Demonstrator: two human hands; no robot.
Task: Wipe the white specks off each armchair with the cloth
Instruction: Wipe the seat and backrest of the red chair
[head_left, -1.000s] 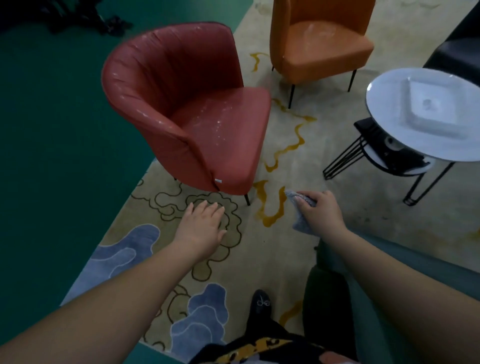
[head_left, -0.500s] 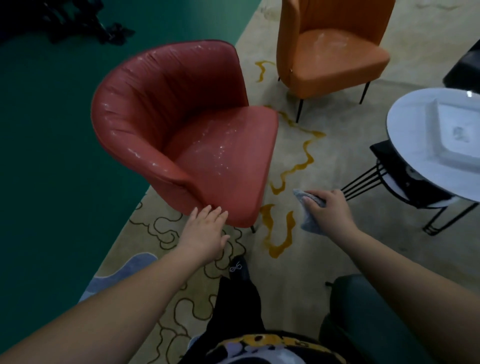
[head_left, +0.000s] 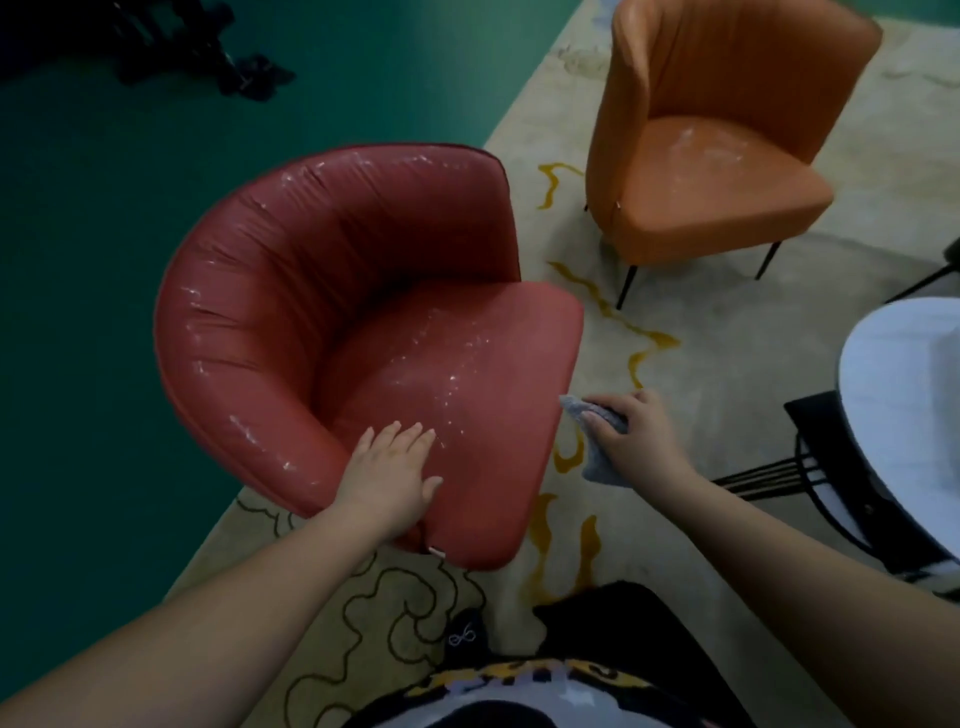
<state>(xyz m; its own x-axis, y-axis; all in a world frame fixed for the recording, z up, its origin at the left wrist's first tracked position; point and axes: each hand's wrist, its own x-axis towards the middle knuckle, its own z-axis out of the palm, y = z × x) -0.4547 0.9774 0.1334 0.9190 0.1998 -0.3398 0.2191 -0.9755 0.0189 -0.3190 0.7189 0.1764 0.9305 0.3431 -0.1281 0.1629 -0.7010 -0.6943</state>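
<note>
progress: nothing wiped yet, specks on both seats | left hand flat, fingers straight, on front of red armchair seat | right hand gripping grey cloth, just beside seat edge | orange armchair untouched, behind | both smooth leather-like, curved tub backs; cloth soft, crumpled

Two armchairs — red armchair, orange armchair — one cloth, one round table.
</note>
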